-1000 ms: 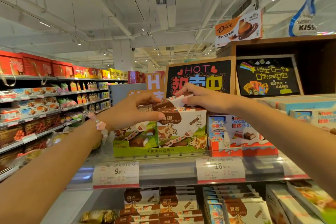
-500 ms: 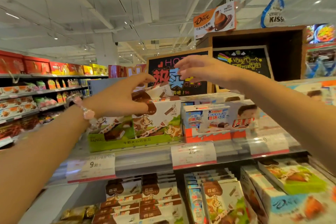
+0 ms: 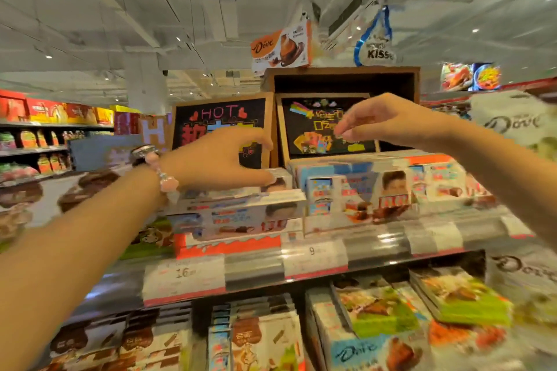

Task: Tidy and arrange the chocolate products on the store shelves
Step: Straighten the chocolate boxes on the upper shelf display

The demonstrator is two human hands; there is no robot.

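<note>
white ceiling panels and blurred aisles now sit further left; the view has swung right since half a second ago. metal shelf (image 3: 256, 272) carries white-and-orange chocolate boxes (image 3: 241, 214). left hand (image 3: 220, 159), off the brown cow boxes, rests curled above them, grip unclear. right hand (image 3: 388, 120) hovers empty, fingers loosely bent.

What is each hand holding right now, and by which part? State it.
The left hand seems to grip the top Kinder box at its back upper edge, though blur obscures the contact. The right hand holds nothing.
</note>
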